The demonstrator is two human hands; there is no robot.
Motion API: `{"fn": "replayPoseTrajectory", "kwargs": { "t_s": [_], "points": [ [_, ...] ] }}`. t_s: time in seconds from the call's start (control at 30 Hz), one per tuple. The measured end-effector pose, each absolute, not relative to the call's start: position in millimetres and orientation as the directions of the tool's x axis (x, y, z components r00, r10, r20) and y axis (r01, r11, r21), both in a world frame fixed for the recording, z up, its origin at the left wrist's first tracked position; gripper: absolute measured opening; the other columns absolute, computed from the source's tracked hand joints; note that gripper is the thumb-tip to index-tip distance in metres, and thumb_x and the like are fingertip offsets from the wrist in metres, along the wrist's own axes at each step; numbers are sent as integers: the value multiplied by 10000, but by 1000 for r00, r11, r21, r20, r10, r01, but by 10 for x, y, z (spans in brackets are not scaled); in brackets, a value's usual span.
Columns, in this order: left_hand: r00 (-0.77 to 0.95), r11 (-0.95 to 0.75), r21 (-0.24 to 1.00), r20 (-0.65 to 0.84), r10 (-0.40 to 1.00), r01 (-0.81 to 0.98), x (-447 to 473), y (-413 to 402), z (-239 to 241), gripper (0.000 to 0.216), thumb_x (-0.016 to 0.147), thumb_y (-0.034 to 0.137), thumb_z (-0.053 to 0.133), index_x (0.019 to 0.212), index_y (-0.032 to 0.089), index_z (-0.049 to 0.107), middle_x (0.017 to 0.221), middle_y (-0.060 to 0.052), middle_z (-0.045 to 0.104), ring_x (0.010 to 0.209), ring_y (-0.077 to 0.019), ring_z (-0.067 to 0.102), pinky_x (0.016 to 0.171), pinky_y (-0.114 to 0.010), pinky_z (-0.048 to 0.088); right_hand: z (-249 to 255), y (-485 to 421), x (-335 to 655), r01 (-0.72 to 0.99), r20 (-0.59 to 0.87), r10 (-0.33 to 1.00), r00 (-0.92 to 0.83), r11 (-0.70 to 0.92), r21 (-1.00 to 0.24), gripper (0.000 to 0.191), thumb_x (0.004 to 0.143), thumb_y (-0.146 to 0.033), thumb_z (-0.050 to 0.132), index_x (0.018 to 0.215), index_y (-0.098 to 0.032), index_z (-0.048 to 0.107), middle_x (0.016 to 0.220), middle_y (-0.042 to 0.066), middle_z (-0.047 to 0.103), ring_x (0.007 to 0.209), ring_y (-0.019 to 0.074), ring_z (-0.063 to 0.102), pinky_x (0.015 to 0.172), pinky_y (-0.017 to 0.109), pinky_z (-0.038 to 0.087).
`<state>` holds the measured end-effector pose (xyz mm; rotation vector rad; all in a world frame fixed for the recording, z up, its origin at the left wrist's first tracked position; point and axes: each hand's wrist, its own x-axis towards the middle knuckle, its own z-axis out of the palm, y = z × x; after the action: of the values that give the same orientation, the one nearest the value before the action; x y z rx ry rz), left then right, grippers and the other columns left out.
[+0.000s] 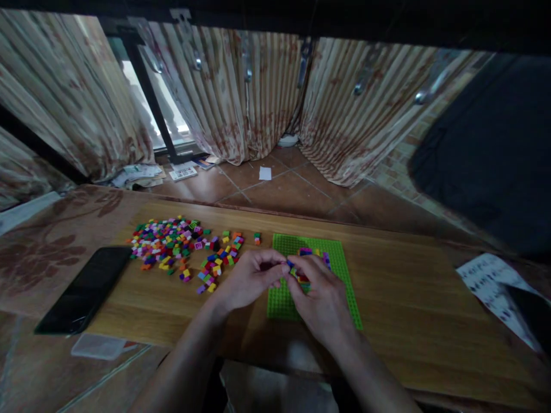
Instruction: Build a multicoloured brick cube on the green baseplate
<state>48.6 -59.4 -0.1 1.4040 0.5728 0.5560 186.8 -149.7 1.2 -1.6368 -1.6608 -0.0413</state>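
My left hand (253, 278) and my right hand (321, 292) meet at the fingertips above a green studded baseplate (286, 304). Both are closed in a pinch. Small blue and yellow-green toy bricks (291, 266) show at the fingertips of my right hand. What the left fingertips grip is hidden. Behind the right hand, a cluster of purple, yellow and red bricks (306, 251) stands on the baseplate, partly covered by the fingers. To the left of the hands, several loose bricks (217, 261) lie scattered on the wooden table.
A big heap of mixed bricks (163, 241) covers the table's left part, beside a dark phone-like slab (86, 289). One small brick stack (257, 238) stands left of the baseplate. The wooden tabletop (400, 298) stretches right. A clear plastic lid or tray (98, 346) sits below the front edge.
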Motion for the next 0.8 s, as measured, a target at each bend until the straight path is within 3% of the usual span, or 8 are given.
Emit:
{"fn": "replayPoseTrajectory", "kwargs": {
  "t_s": [0.27, 0.5, 0.8],
  "points": [
    [749, 88, 996, -52, 660, -8, 478, -555, -74, 304, 851, 417, 663, 859, 114, 693, 685, -3, 621, 613, -90, 542, 607, -211, 451, -49, -1503, 1932, 885, 564, 822, 82, 201, -421, 208, 920, -231, 612, 1114, -166, 649, 1036, 92, 710, 970, 224, 666, 854, 355, 534],
    [689, 125, 992, -79, 720, -18, 529, -615, -101, 290, 805, 405, 701, 796, 115, 697, 679, -15, 647, 626, -106, 582, 628, -225, 475, -80, -1489, 1943, 944, 589, 808, 28, 172, -280, 164, 945, -273, 584, 1021, -158, 673, 969, 99, 726, 901, 244, 668, 836, 397, 475],
    [581, 322, 943, -221, 784, -76, 496, -577, -71, 381, 683, 480, 797, 675, 123, 660, 595, -18, 658, 506, -95, 583, 519, -205, 450, -99, -1493, 2043, 942, 557, 830, -5, 191, -276, 179, 935, -323, 603, 993, -174, 685, 911, 79, 734, 872, 234, 679, 879, 420, 461]
  ]
}}
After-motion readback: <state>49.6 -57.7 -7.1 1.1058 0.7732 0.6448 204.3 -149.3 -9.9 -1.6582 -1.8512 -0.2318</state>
